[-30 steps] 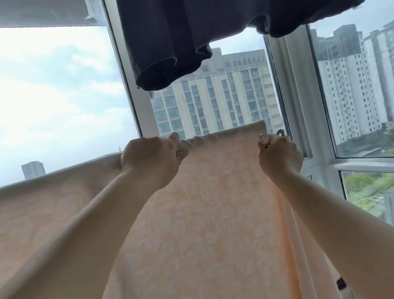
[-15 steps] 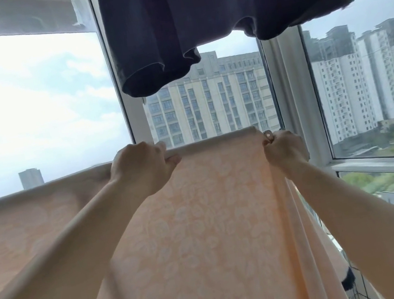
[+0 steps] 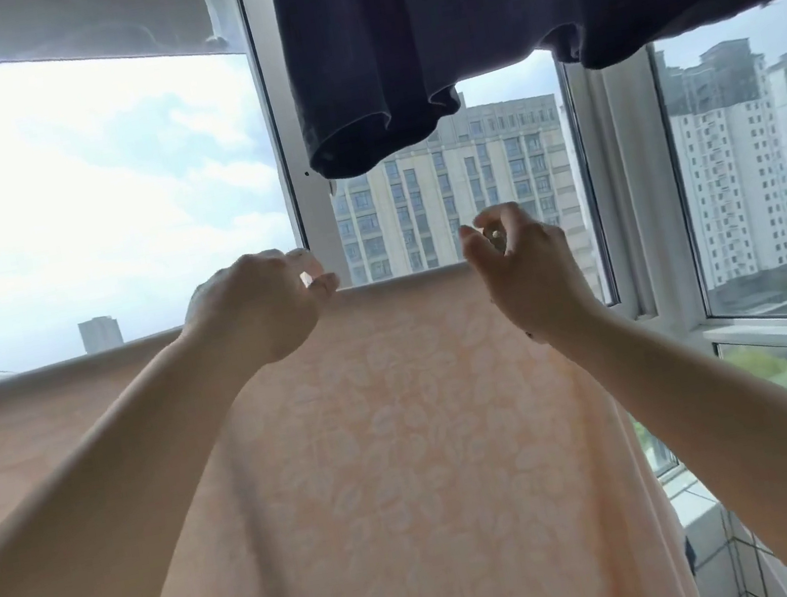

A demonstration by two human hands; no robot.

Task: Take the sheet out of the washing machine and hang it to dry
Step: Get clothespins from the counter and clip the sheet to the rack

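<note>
Two hands are raised at the top fold of the sheet [image 3: 407,452]. On the left hand [image 3: 260,310] the fingers [image 3: 294,262] are curled loosely with the thumb tip near the fold; light shows through the gap between thumb and fingers, and whether any cloth is pinched there I cannot tell. On the right hand [image 3: 527,270] the fingers [image 3: 492,216] are bent and spread above the fold, clear of the cloth, with a small ring-like glint on one of them; they hold nothing.

Draped over a line or rail hidden under its fold, the sheet hangs down in front of the person and fills the lower middle and left of the view. It is pale peach, thin enough to glow with daylight, with a faint white leaf or petal pattern woven or printed all over. Its top fold runs straight and nearly level; below, the cloth falls in a few long soft creases, and its right edge hangs free beside the window.

Above hangs a dark garment [image 3: 514,7], navy, matt, its hem rolling in heavy waves. Behind is a white-framed window [image 3: 623,187], and beyond the glass pale tower blocks [image 3: 457,193] under cloudy sky.
</note>
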